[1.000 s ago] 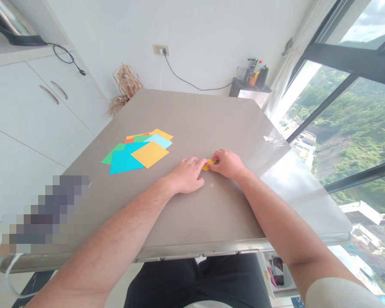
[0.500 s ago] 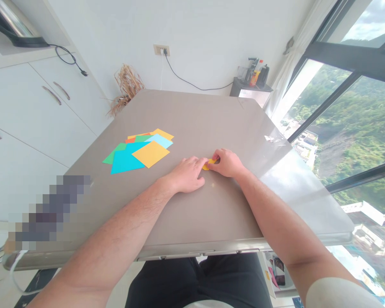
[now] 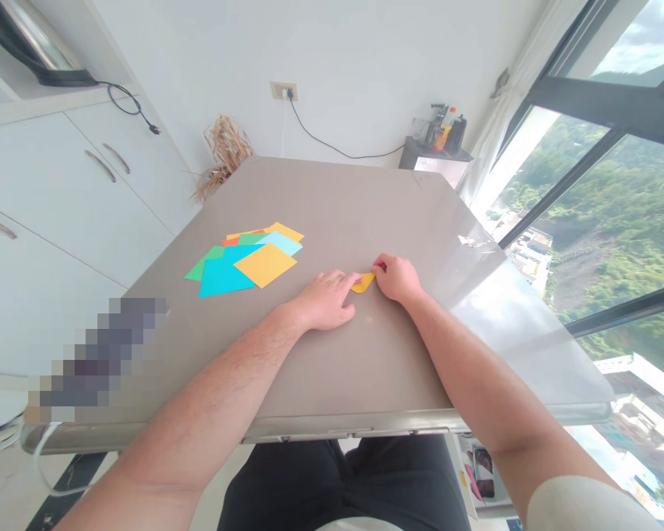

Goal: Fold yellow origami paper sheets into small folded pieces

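A small folded piece of yellow paper [image 3: 363, 282] lies on the grey table [image 3: 365, 354] between my two hands. My left hand [image 3: 325, 301] rests on the table with its fingertips pressed on the paper's left part. My right hand [image 3: 397, 277] is curled, with thumb and fingers pinching the paper's right edge. A fan of coloured paper squares [image 3: 243, 258], teal, yellow, green, light blue and orange, lies flat to the left of my hands.
White cabinets [image 3: 60, 199] stand along the left. A dried plant [image 3: 221, 151] sits at the table's far left corner. A wall socket with a black cable [image 3: 332, 144] is behind. A small stand with bottles [image 3: 440, 136] is at the back right, and large windows lie to the right.
My right hand has shifted slightly right and back, uncovering more of the yellow paper. The left hand stays pressed on it. The view has tilted a little.
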`<state>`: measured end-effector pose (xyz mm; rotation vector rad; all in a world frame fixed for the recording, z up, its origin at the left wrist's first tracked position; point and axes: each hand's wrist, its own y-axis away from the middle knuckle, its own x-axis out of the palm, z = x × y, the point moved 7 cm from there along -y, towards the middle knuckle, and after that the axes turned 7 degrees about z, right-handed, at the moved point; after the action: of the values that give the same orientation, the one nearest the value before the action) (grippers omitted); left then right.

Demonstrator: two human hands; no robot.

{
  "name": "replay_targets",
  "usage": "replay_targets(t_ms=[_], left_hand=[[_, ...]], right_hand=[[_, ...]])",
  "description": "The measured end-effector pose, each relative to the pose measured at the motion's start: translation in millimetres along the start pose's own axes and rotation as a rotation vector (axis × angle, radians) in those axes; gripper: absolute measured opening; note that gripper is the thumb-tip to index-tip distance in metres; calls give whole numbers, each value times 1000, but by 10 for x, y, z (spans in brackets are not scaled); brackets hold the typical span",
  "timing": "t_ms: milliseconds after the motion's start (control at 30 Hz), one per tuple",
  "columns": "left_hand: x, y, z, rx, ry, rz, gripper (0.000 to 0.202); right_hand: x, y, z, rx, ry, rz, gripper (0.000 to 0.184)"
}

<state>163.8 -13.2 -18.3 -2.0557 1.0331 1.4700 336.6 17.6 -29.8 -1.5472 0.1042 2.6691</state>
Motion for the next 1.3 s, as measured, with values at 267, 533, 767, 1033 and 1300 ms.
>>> replay_targets(t_ms=[267, 533, 767, 1033, 1300], left_hand=[[-83, -81, 139, -45, 222, -268, 50], [-80, -132, 455, -272, 47, -301, 42], [-91, -130, 433, -270, 65, -302, 33], [-112, -104, 420, -238, 103, -340, 21], [-124, -22, 472, -178, 542, -445, 34]], right_hand=[[41, 57, 40, -92, 83, 92, 28], [47, -19, 235, -27, 252, 271, 22], [66, 90, 274, -87, 181, 193, 23], [78, 194, 308, -168, 147, 146, 27], [-15, 239, 224, -143, -233, 143, 12]])
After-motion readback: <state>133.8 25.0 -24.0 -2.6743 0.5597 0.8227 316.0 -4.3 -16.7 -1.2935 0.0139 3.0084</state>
